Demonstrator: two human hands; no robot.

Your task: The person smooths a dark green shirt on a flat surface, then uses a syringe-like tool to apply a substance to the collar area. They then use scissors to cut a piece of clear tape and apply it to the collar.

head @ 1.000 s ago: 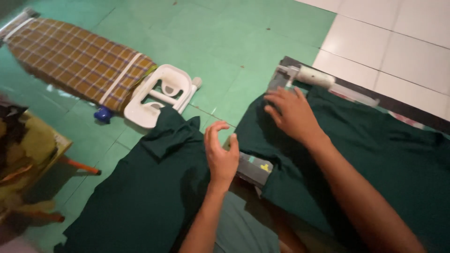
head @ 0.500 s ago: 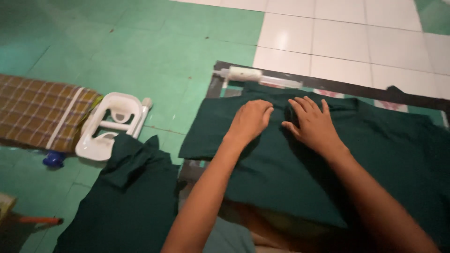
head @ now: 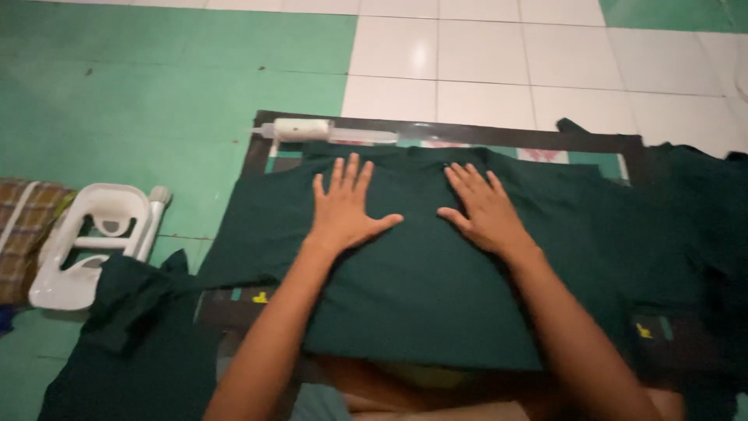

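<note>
A dark green garment lies spread flat on a dark-edged mat on the floor. My left hand presses flat on the cloth with its fingers spread. My right hand lies flat on the cloth a short way to the right, fingers spread too. Neither hand holds anything. Both forearms reach in from the bottom of the view.
A white tube-shaped item lies at the mat's far left corner. A white plastic iron stand and a plaid cloth sit at the left. More dark green fabric is heaped at the lower left and at the right.
The view has shifted right and closer. Both hands have spread flat, side by side, on the green garment; a second ago the left hand hovered off it over the other cloth.
</note>
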